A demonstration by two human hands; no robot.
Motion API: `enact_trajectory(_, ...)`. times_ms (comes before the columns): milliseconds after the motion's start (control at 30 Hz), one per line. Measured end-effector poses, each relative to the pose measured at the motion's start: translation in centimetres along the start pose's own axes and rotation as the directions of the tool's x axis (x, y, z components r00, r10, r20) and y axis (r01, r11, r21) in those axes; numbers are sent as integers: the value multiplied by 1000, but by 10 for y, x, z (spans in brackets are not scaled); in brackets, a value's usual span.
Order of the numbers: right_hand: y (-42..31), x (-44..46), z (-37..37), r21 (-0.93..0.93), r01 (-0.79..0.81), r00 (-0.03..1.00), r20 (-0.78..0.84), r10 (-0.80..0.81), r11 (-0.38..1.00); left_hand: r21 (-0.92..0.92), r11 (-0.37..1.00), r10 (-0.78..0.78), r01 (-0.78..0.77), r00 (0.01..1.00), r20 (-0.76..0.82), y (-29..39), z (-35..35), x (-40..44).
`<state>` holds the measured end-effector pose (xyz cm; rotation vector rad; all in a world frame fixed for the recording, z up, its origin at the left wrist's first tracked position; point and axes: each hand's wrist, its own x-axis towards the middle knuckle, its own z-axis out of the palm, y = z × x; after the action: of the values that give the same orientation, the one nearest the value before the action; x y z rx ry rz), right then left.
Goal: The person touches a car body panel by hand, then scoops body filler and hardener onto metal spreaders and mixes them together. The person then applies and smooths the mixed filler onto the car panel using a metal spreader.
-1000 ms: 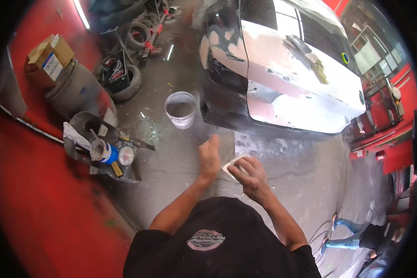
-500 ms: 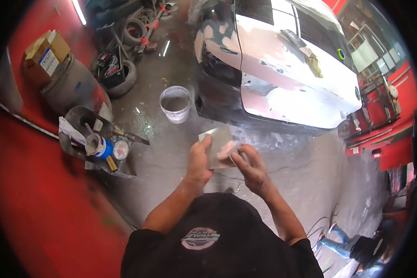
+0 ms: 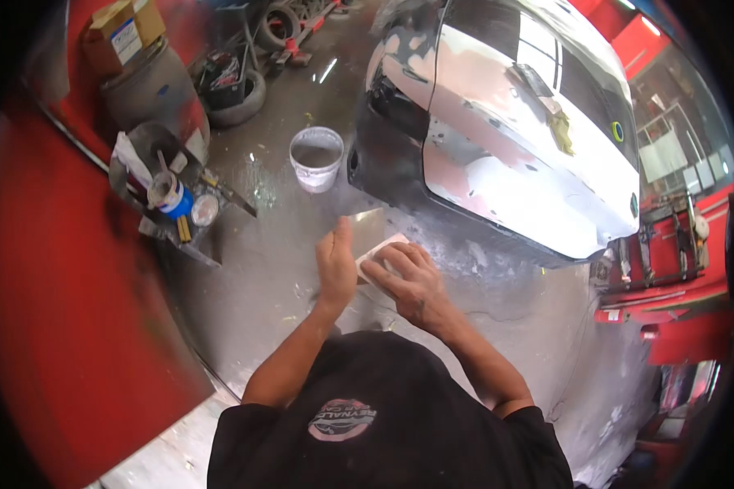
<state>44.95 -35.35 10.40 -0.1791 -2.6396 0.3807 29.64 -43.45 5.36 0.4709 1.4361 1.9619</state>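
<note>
Above grey floor, left hand (image 3: 337, 265) gripping metallic plate (image 3: 367, 231), right (image 3: 412, 285) curled over pale spreader (image 3: 381, 249)

Well beyond and left of our left hand (image 3: 336, 265), we see a cardboard box (image 3: 110, 47) atop a drum (image 3: 159, 94), near a tire (image 3: 251, 104).

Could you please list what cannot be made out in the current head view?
Left hand's fingers: head view, mostly hidden behind the flat plate.
Part of the flat plate's face: head view, covered by the pale flat piece and right hand.
Wording on the cardboard box's label: head view, too small and blurred.
Far end of the car: head view, cut off by the top edge.
</note>
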Motion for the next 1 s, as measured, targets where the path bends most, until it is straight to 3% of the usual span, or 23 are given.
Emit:
enact_trajectory(133, -3, -43, 2, 33, 83, 995, 48, -85, 996, -118, 992, -54, 39, 990, -128, -17, 2, -39)
enact_trajectory(267, 6, -77, -4, 82, 137, 970, 189, -151, 987, -91, 994, 24, -62, 929, -368, -31, -8, -60)
enact_trajectory(333, 11, -93, -2, 189, 36, 980, 187, -72, 981, -127, 984, 44, -122, 869, -494, -15, -14, -69)
enact_trajectory(400, 8, -100, -10, 342, -65, 992, 125, 23, 937, -101, 991, 36, -84, 915, -403, -30, -41, -78)
enact_trajectory(467, -9, -83, -34, 400, 61, 996, 34, -81, 915, -263, 965, -74, -7, 951, -300, -36, -41, -97)
enact_trajectory(533, -26, -79, -42, 403, 190, 980, -24, -197, 895, -579, 807, -240, 120, 961, -136, -27, -16, -115)
enact_trajectory(600, -37, -80, -41, 359, 320, 942, -21, -335, 877, -722, 684, -201, 105, 978, -48, -32, -2, -133)
enact_trajectory(633, -35, -85, -38, 318, 292, 953, -23, -301, 902, -784, 612, -175, 104, 985, -6, -32, 4, -140)
enact_trajectory(700, -17, -98, -27, 239, 230, 973, -31, -229, 943, -754, 655, -192, 46, 975, -107, -31, 6, -149)
enact_trajectory(800, 8, -113, -28, 135, 188, 960, 185, -211, 973, -654, 756, -137, -13, 975, -177, -30, 2, -154)
enact_trajectory(900, 15, -116, -31, 110, 6, 997, 70, -14, 994, -492, 864, 5, -106, 979, -203, -17, 2, -152)
enact_trajectory(1000, -18, -73, -66, 153, 161, 987, 2, -163, 975, -232, 963, 86, -135, 974, -210, -12, 11, -152)
